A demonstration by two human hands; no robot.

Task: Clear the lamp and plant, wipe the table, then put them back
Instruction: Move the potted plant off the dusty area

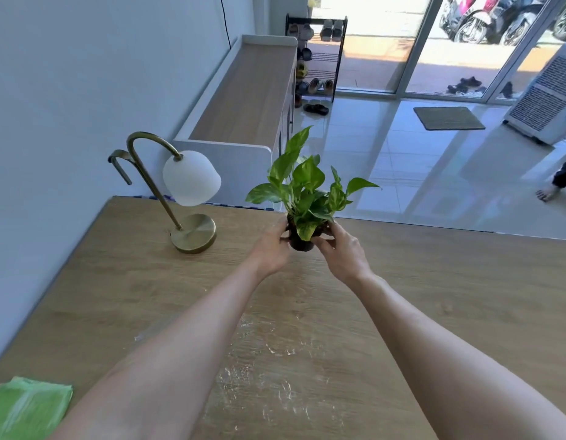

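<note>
The two bare forearms fill the near part of the view, reaching out over the wooden table [434, 281], with a folded green cloth [30, 408] lying at the near left corner.

At the far end of those arms, the fingers of the left hand [270, 249] curl round the left side of a small dark pot, and the fingers of the right hand [342, 252] curl round its right side, thumbs toward the front. Between them they grip the plant [303, 192], its green leaves standing upright above the hands. The pot sits low over the far part of the table, near the back edge; whether its base touches the wood or hangs just above it, I cannot tell.

To the left of the plant, well apart from it, the lamp [192, 231] stands on its brass base on the table, its white globe shade drooping from the curved arm.

Wet streaks shine on the tabletop in the middle, under the arms, which suggests the wiping is done. With the lamp standing on the table and the cloth laid aside, my judgement is that the task is nearly over: the plant is being set back in place, and only letting go of it remains. The same pose could, less likely, be the first lift.
</note>
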